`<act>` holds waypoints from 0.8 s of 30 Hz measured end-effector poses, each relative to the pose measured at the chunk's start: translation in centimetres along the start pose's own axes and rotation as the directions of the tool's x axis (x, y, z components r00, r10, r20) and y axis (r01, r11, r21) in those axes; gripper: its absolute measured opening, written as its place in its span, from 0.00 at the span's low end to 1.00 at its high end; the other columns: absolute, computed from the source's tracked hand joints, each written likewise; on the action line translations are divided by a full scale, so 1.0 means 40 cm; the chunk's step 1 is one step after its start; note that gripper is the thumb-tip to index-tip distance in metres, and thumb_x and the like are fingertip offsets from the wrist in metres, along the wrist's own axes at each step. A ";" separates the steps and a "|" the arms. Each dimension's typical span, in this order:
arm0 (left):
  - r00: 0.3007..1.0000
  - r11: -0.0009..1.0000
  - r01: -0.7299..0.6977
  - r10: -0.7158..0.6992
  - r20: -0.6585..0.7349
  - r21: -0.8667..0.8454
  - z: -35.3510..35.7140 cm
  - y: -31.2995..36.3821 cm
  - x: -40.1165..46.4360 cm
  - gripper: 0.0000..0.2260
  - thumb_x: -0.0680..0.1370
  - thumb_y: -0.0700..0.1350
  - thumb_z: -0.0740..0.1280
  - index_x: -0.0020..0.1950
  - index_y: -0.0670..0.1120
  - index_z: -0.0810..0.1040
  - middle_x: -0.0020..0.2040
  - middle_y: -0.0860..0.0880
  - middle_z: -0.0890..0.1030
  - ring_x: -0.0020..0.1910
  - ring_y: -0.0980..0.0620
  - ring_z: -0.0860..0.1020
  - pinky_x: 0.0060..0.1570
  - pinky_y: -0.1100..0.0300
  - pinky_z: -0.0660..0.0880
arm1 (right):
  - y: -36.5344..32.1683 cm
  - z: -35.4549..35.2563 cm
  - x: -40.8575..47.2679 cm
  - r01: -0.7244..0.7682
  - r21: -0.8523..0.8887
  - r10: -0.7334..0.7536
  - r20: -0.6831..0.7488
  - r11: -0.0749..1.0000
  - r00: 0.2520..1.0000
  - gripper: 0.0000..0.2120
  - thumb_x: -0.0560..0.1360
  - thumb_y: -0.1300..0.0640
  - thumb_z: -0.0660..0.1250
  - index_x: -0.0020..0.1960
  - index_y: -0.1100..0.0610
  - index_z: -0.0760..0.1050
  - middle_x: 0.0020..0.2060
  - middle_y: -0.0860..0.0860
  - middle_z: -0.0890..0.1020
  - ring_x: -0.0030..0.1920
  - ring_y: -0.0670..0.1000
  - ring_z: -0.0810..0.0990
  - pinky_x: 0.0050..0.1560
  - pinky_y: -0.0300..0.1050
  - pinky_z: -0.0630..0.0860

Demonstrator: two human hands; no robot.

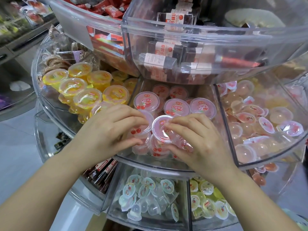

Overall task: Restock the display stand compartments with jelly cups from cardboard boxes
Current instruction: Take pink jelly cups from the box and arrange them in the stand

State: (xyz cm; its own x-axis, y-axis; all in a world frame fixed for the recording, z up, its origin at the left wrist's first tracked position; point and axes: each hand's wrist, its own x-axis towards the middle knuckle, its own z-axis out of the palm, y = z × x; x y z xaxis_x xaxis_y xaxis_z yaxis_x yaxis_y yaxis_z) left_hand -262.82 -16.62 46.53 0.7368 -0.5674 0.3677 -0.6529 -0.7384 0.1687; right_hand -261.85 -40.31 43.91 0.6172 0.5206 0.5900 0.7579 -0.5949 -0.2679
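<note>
Hands on pink jelly cup

The display stand is clear, glossy hard plastic with smooth walls. The pink jelly cups are translucent plastic under shiny printed film lids. The dark snack bars seem wrapped in glossy film with paper-like labels.

The clear tiered display stand held pink jelly cups in its middle compartment; yellow jelly cups lay left of them, small pale cups right.
</note>
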 end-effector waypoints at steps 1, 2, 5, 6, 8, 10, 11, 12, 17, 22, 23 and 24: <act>1.000 1.000 0.009 -0.009 -0.009 -0.020 -0.001 0.001 0.000 0.16 0.73 0.53 0.68 0.54 0.43 0.80 0.52 0.48 0.80 0.52 0.53 0.76 0.57 0.67 0.64 | -0.001 -0.002 0.000 -0.009 0.007 0.009 0.002 1.000 1.000 0.16 0.70 0.52 0.73 0.54 0.60 0.80 0.50 0.53 0.82 0.48 0.54 0.77 0.50 0.49 0.74; 1.000 0.999 0.017 -0.018 -0.022 -0.044 -0.002 0.001 -0.002 0.17 0.72 0.54 0.69 0.54 0.43 0.80 0.53 0.49 0.80 0.52 0.54 0.75 0.57 0.68 0.64 | -0.002 -0.004 0.000 -0.021 0.020 0.021 0.005 1.000 1.000 0.18 0.69 0.51 0.74 0.54 0.60 0.80 0.50 0.53 0.82 0.49 0.54 0.77 0.50 0.50 0.74; 0.997 0.994 0.046 -0.052 -0.059 -0.104 -0.004 0.004 -0.004 0.18 0.71 0.55 0.69 0.53 0.43 0.81 0.52 0.49 0.80 0.51 0.53 0.76 0.56 0.64 0.66 | -0.004 -0.016 -0.003 -0.073 0.069 0.072 0.013 0.995 0.997 0.22 0.68 0.46 0.73 0.54 0.59 0.80 0.52 0.53 0.81 0.51 0.53 0.76 0.53 0.50 0.73; 0.994 0.990 0.063 -0.074 -0.083 -0.130 -0.005 0.007 -0.005 0.18 0.71 0.55 0.69 0.53 0.42 0.81 0.52 0.48 0.80 0.51 0.53 0.77 0.56 0.61 0.68 | -0.006 -0.021 -0.004 -0.095 0.089 0.095 0.011 0.991 0.995 0.23 0.67 0.44 0.72 0.55 0.59 0.80 0.52 0.53 0.80 0.52 0.53 0.75 0.55 0.49 0.72; 0.977 0.974 0.111 -0.144 -0.158 -0.197 -0.009 0.018 -0.010 0.16 0.72 0.52 0.69 0.52 0.41 0.81 0.51 0.48 0.81 0.51 0.51 0.78 0.54 0.54 0.72 | -0.012 -0.036 -0.003 -0.141 0.140 0.144 -0.009 0.980 0.990 0.22 0.69 0.44 0.70 0.55 0.59 0.79 0.52 0.51 0.79 0.53 0.51 0.75 0.58 0.45 0.70; 0.941 0.947 0.164 -0.234 -0.244 -0.278 -0.019 0.035 -0.020 0.11 0.73 0.47 0.68 0.52 0.43 0.80 0.50 0.50 0.80 0.51 0.52 0.78 0.54 0.53 0.74 | -0.023 -0.052 0.003 -0.182 0.190 0.193 -0.039 0.965 0.980 0.16 0.72 0.48 0.67 0.53 0.59 0.80 0.50 0.49 0.78 0.52 0.49 0.75 0.57 0.41 0.70; 0.916 0.928 0.194 -0.288 -0.281 -0.318 -0.025 0.046 -0.028 0.09 0.74 0.46 0.68 0.51 0.45 0.79 0.49 0.52 0.80 0.51 0.53 0.78 0.54 0.55 0.74 | -0.030 -0.058 0.007 -0.197 0.210 0.212 -0.050 0.958 0.976 0.14 0.73 0.51 0.67 0.52 0.59 0.80 0.48 0.48 0.78 0.50 0.48 0.75 0.56 0.40 0.70; 0.884 0.904 0.230 -0.349 -0.312 -0.359 -0.030 0.060 -0.040 0.07 0.74 0.45 0.67 0.51 0.47 0.79 0.48 0.54 0.80 0.50 0.56 0.78 0.54 0.60 0.73 | -0.039 -0.065 0.011 -0.204 0.235 0.223 -0.054 0.950 0.973 0.11 0.74 0.53 0.66 0.52 0.59 0.80 0.47 0.46 0.78 0.49 0.46 0.75 0.54 0.40 0.71; 0.621 0.664 0.416 -0.707 -0.339 -0.621 -0.026 0.178 -0.153 0.08 0.73 0.48 0.66 0.47 0.60 0.79 0.44 0.59 0.82 0.44 0.61 0.79 0.48 0.72 0.72 | -0.133 -0.085 0.029 -0.176 0.493 0.156 0.083 0.852 0.984 0.08 0.74 0.56 0.65 0.51 0.54 0.80 0.41 0.39 0.79 0.41 0.38 0.76 0.45 0.30 0.70; 0.268 0.361 0.629 -0.932 -0.244 -0.689 0.039 0.354 -0.382 0.06 0.70 0.55 0.65 0.45 0.63 0.79 0.44 0.59 0.82 0.43 0.61 0.79 0.46 0.74 0.72 | -0.267 -0.015 -0.035 -0.253 0.685 -0.101 0.432 0.683 0.896 0.08 0.74 0.53 0.66 0.52 0.49 0.79 0.41 0.41 0.80 0.42 0.44 0.79 0.44 0.35 0.74; 0.193 0.290 0.660 -0.957 -0.216 -0.693 0.062 0.396 -0.443 0.05 0.71 0.54 0.66 0.45 0.62 0.79 0.44 0.59 0.82 0.42 0.61 0.79 0.45 0.74 0.72 | -0.295 0.015 -0.069 -0.302 0.685 -0.147 0.515 0.663 0.845 0.08 0.74 0.53 0.66 0.52 0.48 0.79 0.41 0.42 0.80 0.42 0.44 0.78 0.44 0.34 0.73; 0.114 0.212 0.681 -0.976 -0.185 -0.700 0.092 0.440 -0.505 0.05 0.72 0.51 0.68 0.45 0.62 0.79 0.44 0.59 0.82 0.42 0.61 0.79 0.44 0.75 0.72 | -0.320 0.048 -0.111 -0.366 0.671 -0.188 0.604 0.645 0.775 0.08 0.73 0.53 0.67 0.52 0.48 0.79 0.41 0.43 0.80 0.42 0.44 0.78 0.45 0.33 0.73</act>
State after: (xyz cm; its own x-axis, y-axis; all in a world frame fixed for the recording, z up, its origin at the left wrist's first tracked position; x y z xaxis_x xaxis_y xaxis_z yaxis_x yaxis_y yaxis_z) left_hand -288.56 -19.52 38.71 0.6887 0.7236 0.0464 0.2404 -0.2883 0.9269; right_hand -273.88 -33.83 43.24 0.4631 0.8850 0.0474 0.4047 -0.1636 -0.8997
